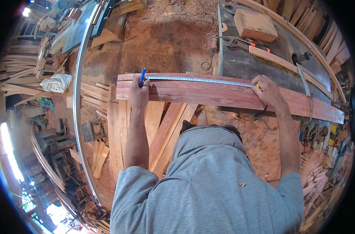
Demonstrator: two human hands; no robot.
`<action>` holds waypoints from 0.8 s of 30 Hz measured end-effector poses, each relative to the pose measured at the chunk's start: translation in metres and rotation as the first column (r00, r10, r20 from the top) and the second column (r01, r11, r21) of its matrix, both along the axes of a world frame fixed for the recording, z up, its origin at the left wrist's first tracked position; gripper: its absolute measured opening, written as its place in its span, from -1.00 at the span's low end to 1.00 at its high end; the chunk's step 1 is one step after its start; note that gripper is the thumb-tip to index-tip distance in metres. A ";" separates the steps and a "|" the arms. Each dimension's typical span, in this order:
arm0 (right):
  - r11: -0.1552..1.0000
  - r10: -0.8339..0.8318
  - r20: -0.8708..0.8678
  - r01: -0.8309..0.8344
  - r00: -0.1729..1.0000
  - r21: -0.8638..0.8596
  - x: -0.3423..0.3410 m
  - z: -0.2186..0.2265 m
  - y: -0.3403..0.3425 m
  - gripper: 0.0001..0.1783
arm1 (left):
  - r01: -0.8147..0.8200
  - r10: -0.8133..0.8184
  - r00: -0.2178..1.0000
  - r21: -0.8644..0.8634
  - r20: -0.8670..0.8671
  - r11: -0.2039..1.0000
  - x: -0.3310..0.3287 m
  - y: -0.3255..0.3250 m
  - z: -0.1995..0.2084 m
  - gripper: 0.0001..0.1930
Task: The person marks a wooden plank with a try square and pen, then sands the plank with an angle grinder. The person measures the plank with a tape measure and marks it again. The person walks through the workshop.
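Long reddish wooden boards [208, 93] lie side by side across the front of me, their right part resting on a dark workbench. Along their top stretches a pale tape measure blade [197, 80]. My left hand [138, 93] is closed around a blue pen [142, 74] near the boards' left end, right at the tape's end; whether its fingers also pinch the tape is hidden. My right hand [269, 90] grips the tape measure's case [259, 87], of which only a yellow bit shows between the fingers, over the boards to the right.
On the dark workbench [243, 64] sit a wooden block [256, 25], a narrow strip of wood [286, 64] and a clamp [303, 58]. Loose planks [154, 117] lie below the boards. A long metal rail [78, 97] runs along the left, past a white sack [56, 82].
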State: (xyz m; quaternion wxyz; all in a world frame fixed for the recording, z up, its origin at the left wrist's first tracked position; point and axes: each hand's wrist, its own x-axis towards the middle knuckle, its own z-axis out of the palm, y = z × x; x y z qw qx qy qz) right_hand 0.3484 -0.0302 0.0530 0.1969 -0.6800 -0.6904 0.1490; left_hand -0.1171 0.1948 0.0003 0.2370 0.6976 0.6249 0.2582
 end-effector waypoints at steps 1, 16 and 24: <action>1.000 -0.014 -0.001 0.014 1.000 -0.022 0.002 0.000 -0.002 -0.87 | -0.007 0.007 0.999 -0.004 0.045 1.000 0.003 0.000 -0.002 -0.77; 0.997 -0.045 0.000 0.045 0.999 -0.063 0.028 0.001 -0.019 -0.88 | -0.003 0.007 0.999 -0.082 0.046 0.997 0.029 -0.009 0.014 -0.77; 0.980 -0.155 0.023 0.157 0.988 -0.119 0.063 0.012 -0.044 -0.85 | 0.249 -0.245 0.969 -0.112 0.042 0.962 0.059 -0.016 0.010 -0.80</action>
